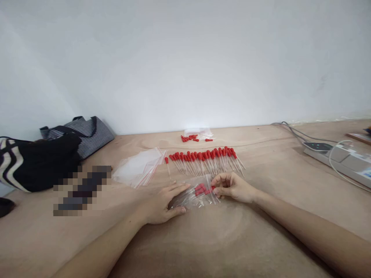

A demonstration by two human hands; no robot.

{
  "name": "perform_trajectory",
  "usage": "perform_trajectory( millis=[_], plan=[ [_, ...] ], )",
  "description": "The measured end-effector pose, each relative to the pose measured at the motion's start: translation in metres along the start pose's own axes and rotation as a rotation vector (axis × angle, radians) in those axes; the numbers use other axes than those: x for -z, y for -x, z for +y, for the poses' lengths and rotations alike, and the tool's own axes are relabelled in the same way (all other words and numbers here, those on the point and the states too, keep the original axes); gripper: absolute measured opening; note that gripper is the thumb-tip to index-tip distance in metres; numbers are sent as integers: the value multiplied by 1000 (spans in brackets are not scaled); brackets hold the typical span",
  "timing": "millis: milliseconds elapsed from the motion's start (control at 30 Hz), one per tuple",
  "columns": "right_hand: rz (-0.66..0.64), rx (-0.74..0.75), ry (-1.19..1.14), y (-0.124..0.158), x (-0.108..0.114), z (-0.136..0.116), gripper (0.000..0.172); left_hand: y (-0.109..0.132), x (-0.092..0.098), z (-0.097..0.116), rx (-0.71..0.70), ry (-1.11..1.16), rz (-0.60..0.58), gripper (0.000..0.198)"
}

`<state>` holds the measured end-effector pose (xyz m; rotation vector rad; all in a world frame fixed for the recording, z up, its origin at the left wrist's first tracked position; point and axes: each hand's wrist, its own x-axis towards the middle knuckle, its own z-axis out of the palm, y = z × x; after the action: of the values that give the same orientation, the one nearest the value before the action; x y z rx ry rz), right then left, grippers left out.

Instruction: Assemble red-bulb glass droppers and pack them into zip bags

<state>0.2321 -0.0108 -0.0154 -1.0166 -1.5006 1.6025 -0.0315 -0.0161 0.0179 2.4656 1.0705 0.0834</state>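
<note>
A clear zip bag [189, 197] lies on the table in front of me, with several red-bulbed droppers [199, 189] inside. My left hand [166, 202] rests on the bag's left end, thumb and fingers apart. At the bag's open right end, my right hand [230, 188] is closed in a pinch on the red bulb of a dropper [213, 188], whose other end points into the bag. Just beyond my hands, a long row of droppers [203, 160] lies side by side, red bulbs facing away. One more dropper [167, 165] lies at its left end.
Flat zip bags [139, 168] are stacked left of the row. Near the wall lie loose red bulbs [188, 138] and a bag [199, 132]. Two handbags, one black [43, 162] and one striped [92, 133], stand left. A power strip [344, 160] with cables is right.
</note>
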Motion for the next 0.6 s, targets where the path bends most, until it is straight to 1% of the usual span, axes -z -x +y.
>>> perform_trajectory(
  millis=[67,133,233,300,333,467,500,533,600],
  plan=[
    [2,15,82,-4,-2,1,30,0,0,0,-1,-4,-2,61],
    [-1,44,99,-8,-5,2,34,0,0,0,2,-6,-6,62],
    [50,94,143,-13,-9,5,41,0,-1,-1,-3,-9,-1,61],
    [89,99,223,-13,-10,7,40,-1,-2,-3,-29,-8,12,59],
    [88,99,257,-13,-10,7,38,-1,-3,-4,-45,-6,21,58],
    [-33,99,268,-13,-3,2,28,-1,-4,-6,-111,13,42,54],
    [-40,103,258,-14,0,0,28,-1,-4,-5,-125,15,42,53],
    [-20,111,252,-15,3,-2,28,-1,-4,-5,-138,15,43,53],
    [91,138,250,-19,10,-5,30,-1,-3,-4,-156,16,78,49]
  ],
)
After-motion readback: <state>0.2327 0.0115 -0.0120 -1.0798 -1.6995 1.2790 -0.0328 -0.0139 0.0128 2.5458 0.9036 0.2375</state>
